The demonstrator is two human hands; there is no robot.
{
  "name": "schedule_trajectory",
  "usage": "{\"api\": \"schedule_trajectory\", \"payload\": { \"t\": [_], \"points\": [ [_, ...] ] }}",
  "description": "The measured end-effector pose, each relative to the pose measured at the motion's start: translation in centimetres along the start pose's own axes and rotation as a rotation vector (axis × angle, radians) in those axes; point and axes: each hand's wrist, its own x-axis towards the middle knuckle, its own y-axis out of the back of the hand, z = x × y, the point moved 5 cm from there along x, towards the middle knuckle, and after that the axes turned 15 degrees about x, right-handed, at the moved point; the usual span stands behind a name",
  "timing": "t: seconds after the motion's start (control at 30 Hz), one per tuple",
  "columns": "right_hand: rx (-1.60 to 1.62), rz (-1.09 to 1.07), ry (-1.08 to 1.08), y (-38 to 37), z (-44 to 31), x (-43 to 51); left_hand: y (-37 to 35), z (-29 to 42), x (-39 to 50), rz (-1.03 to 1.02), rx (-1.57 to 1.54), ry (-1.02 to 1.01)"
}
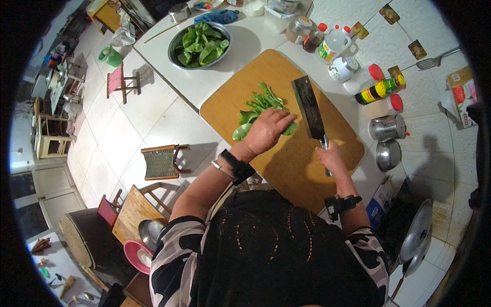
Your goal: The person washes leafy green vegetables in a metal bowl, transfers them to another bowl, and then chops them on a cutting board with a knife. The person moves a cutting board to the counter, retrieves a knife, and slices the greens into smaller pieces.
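Note:
A wooden cutting board lies on the white counter before me. My left hand rests over a small bunch of leafy greens, its fingers spread and partly hiding the leaves. Stems point away from me and some leaves show on both sides of the hand. My right hand grips the handle of a cleaver. The dark, broad blade is to the right of the greens, apart from them. Beyond the board's far left side, a metal basin holds more green leaves.
Along the wall stand a soy sauce bottle, a plastic jug, a white jar, a yellow-labelled bottle, a metal pot and a metal bowl. A blue cloth lies behind the basin. A woven stool stands on the floor at left.

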Motion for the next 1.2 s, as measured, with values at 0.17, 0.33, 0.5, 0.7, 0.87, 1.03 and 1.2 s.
{"api": "schedule_trajectory", "payload": {
  "t": [0.17, 0.33, 0.5, 0.7, 0.87, 1.03, 1.2],
  "points": [
    [-0.097, -0.001, -0.042, -0.2, 0.4, -0.1, 3.3, -3.5, -2.8, 0.088, 0.139, 0.247],
    [-0.229, -0.076, -0.007, -2.1, 0.0, 0.2, -1.4, -5.1, -7.7, -0.415, 0.332, 0.194],
    [-0.343, -0.173, 0.060, -3.7, -2.1, 0.1, -2.5, -5.6, -8.1, -0.350, 0.200, 0.132],
    [-0.419, -0.244, 0.207, -5.9, -5.7, 0.7, -0.6, -5.5, -7.7, -0.348, 0.219, 0.112],
    [-0.480, -0.301, 0.205, -7.3, -7.3, 0.4, -0.9, -6.2, -7.9, -0.360, 0.193, 0.150],
    [-0.522, -0.298, 0.298, -7.8, -8.6, 0.1, -0.7, -6.8, -7.8, -0.361, 0.098, 0.156],
    [-0.461, -0.285, 0.235, -7.6, -8.3, 0.4, 0.6, -9.0, -7.3, -0.197, 0.000, 0.380]
  ]
}}
